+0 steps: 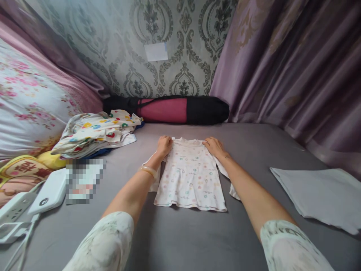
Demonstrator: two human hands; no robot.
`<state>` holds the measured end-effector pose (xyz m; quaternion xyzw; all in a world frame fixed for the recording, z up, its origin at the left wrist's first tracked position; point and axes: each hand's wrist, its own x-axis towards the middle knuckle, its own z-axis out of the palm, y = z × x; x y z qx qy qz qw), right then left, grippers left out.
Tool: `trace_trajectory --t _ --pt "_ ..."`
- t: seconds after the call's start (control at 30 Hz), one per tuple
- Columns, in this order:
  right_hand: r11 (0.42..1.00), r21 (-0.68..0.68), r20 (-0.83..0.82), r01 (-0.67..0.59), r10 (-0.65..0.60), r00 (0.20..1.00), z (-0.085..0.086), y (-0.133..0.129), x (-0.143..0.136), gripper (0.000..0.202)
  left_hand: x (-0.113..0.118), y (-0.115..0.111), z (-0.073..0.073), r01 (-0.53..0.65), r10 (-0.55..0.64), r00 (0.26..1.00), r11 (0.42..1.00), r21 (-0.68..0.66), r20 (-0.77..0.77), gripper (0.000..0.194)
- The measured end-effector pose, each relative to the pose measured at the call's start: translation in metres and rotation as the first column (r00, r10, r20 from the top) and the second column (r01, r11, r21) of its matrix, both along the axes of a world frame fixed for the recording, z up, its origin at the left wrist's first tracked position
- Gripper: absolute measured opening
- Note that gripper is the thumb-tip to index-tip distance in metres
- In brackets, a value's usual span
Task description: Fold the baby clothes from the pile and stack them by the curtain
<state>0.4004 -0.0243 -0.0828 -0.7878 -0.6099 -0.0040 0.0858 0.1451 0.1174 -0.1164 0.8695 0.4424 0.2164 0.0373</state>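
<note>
Cropped arms [128,195] over shirt [190,177] with half-hidden sleeves [155,182]

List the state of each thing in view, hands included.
Small printed shirt: spread flat
Left hand: at one shirt shoulder, grip unclear
Right hand: at the other shoulder, grip unclear
Clothes pile: heaped, rumpled
Grey cloth: folded, flat
Long bag: lying down
White device: cable at near end
Power strip: socket slots showing
Right curtain: hanging in folds

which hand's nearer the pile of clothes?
Left. The left hand is at the near shoulder of the white shirt, to the right of the pile of clothes; the right hand is farther right, at the opposite shoulder.
</note>
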Motion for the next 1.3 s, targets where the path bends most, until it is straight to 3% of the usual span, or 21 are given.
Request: trace_trajectory --t 0.27,0.47,0.63,1.03,1.2,1.3 --pt "0.999 -0.035 0.022 0.013 -0.013 1.0 0.001 0.004 -0.007 0.033 0.008 -0.008 0.016 -0.118 0.102 0.989 0.982 -0.148 -0.109 0.027" --pt "0.996 -0.057 -0.023 -0.075 0.074 0.997 0.008 0.015 -0.023 0.036 0.027 -0.015 0.027 -0.039 0.021 0.995 0.981 -0.188 -0.095 0.027" --pt "0.999 -0.033 -0.061 -0.03 0.028 0.998 0.005 0.019 -0.032 0.034 0.039 -0.015 0.024 -0.017 -0.003 0.995 0.98 -0.197 -0.1 0.026" --pt "0.984 0.129 -0.072 0.126 -0.117 0.99 -0.016 0.019 -0.035 0.032 0.043 -0.025 0.008 -0.189 0.182 0.981 0.977 -0.095 -0.072 0.025" --pt "0.985 0.121 -0.033 0.119 -0.116 0.993 -0.016 0.017 -0.038 0.033 0.047 -0.033 0.009 -0.198 0.196 0.975 0.98 -0.013 -0.102 0.024" --pt "0.995 0.06 -0.11 0.079 -0.072 0.991 -0.009 0.018 -0.03 0.035 0.048 -0.039 0.017 -0.173 0.171 0.975 0.985 -0.002 -0.144 0.024"
